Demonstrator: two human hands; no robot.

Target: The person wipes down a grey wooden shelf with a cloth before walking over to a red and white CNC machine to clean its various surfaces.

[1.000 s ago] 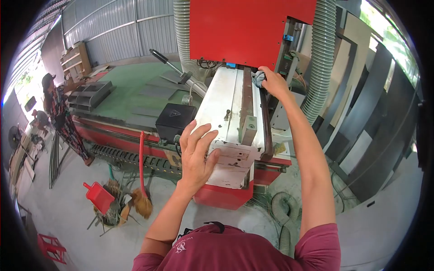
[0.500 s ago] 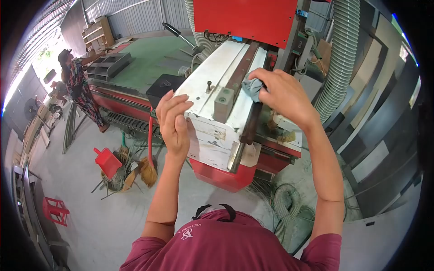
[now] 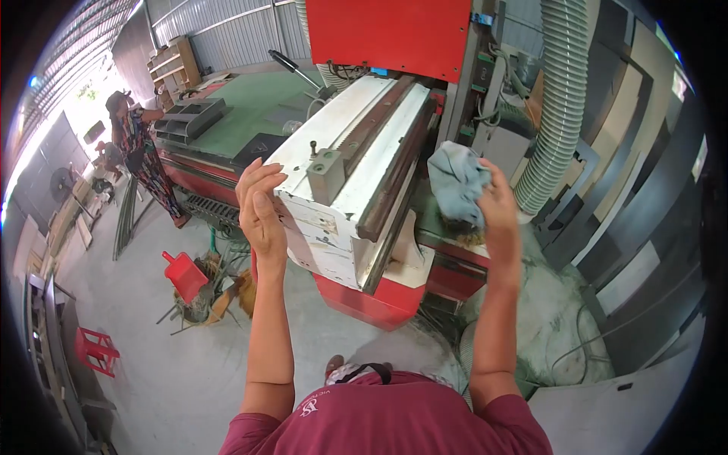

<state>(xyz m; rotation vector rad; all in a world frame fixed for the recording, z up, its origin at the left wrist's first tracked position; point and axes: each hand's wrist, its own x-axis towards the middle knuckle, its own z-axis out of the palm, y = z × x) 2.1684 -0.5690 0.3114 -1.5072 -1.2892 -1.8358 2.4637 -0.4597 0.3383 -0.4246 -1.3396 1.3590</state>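
A crumpled blue-grey cloth (image 3: pixel 458 180) hangs from my right hand (image 3: pixel 500 208), which is closed on its right side. The cloth is in the air to the right of the white machine beam (image 3: pixel 322 227), apart from it. My left hand (image 3: pixel 260 216) is at the beam's near left corner, fingers stretched out and holding nothing; contact with the beam is hard to make out. On top of the beam stand a grey metal block (image 3: pixel 326 176) and a small bolt (image 3: pixel 313 148). A dark toothed rail (image 3: pixel 371 125) runs along the beam's length.
A red machine panel (image 3: pixel 390 34) rises behind the beam. Right of it hangs a ribbed hose (image 3: pixel 560 114), with boards (image 3: pixel 629 189) leaning beyond. A person (image 3: pixel 140 155) stands by the green machine bed (image 3: pixel 254 106). A red dustpan (image 3: pixel 184 277) and stool (image 3: pixel 97 351) are left.
My right hand has lifted the cloth off the beam's rail side and moved right and nearer me. The cloth hangs looser. My left hand stays by the beam's corner.
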